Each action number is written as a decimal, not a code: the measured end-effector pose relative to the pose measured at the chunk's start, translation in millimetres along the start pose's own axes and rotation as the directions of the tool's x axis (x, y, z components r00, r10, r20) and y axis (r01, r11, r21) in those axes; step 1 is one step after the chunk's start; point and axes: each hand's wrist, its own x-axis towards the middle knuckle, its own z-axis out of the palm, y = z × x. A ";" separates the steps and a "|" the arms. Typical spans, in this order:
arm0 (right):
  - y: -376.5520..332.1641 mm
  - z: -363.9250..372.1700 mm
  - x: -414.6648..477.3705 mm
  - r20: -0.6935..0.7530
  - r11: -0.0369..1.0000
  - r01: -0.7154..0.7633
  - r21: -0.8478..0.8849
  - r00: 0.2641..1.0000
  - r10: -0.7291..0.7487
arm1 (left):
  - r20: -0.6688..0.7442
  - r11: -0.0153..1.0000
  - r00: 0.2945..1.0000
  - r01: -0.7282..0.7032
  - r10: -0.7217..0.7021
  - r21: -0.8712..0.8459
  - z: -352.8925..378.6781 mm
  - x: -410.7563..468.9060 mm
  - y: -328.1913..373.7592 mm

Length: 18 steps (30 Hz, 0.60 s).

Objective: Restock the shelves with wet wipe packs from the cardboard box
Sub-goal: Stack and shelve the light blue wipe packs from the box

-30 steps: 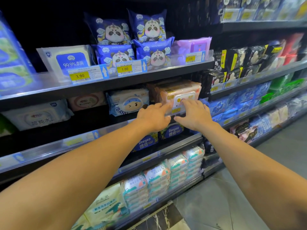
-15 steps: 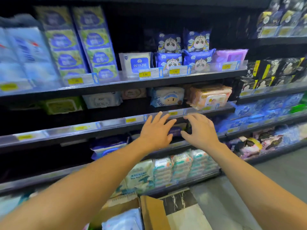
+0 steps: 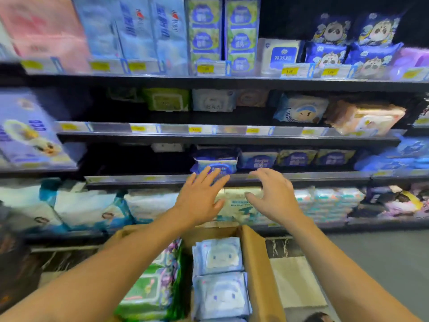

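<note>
A grey floor (image 3: 383, 263) runs beside black shelving (image 3: 209, 138) edged with yellow price tags (image 3: 289, 71).

The cardboard box (image 3: 257, 263) runs off the bottom edge; the far-left shelf packs (image 3: 27, 131) are blurred.

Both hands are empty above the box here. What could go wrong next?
The peach pack juts tilted over its shelf rail and could slide off. The pale blue packs sit close together in the cardboard box; the left hand or right hand lifting one might drag a neighbour out.
</note>
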 end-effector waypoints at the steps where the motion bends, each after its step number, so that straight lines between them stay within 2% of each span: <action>1: -7.4 8.1 -4.4 0.023 1.000 0.002 0.006 1.000 -0.002 | 0.018 1.000 1.000 0.020 -0.020 -0.015 5.7 -15.1 -7.5; 9: -36.9 74.2 -53.0 0.241 0.995 0.072 0.064 0.967 -0.085 | 0.163 0.978 0.980 0.144 -0.119 -0.151 69.5 -121.0 -56.4; 15: -24.3 127.8 -94.9 0.469 0.994 0.111 -0.005 0.878 -0.096 | 0.302 0.948 0.945 0.204 -0.127 -0.242 109.3 -170.4 -56.2; 18: -26.6 146.5 -110.4 0.548 0.988 0.155 -0.001 0.826 -0.129 | 0.277 0.948 0.954 0.185 -0.110 -0.259 131.0 -196.9 -58.9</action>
